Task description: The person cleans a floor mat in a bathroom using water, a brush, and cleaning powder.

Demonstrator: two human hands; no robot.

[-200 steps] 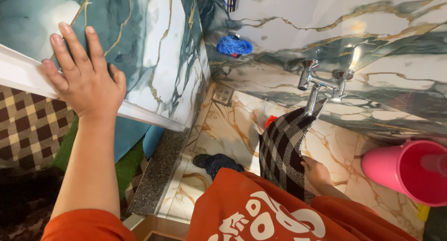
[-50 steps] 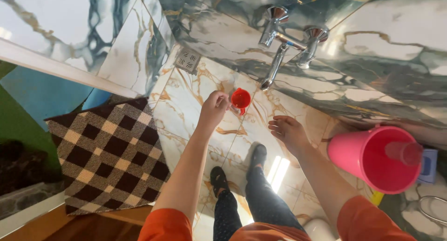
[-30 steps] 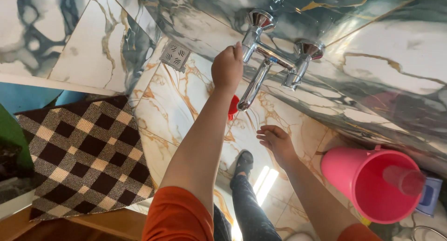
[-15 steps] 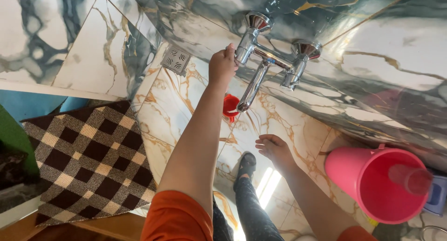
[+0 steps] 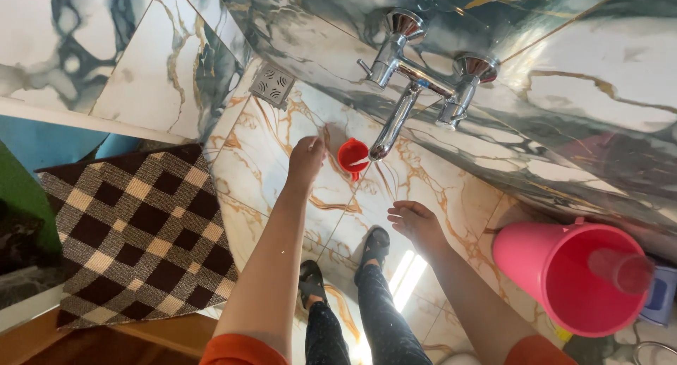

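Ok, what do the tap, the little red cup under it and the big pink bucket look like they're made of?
Tap: metal with a polished chrome finish, by its mirror-like reflections. Small red cup, held under the spout by the left hand: probably plastic, uniform bright colour with a soft sheen. Pink bucket: likely moulded plastic, smooth, thin-rimmed, matte to lightly glossy.

place: home bathroom | signs: marble tiles, wall tap (image 5: 416,76), floor drain (image 5: 271,85), pink bucket (image 5: 575,277), checked mat (image 5: 137,231)

I count one red cup (image 5: 352,155), one chrome tap (image 5: 416,76) with two knobs, one pink bucket (image 5: 564,273) — and one checked mat (image 5: 134,231).
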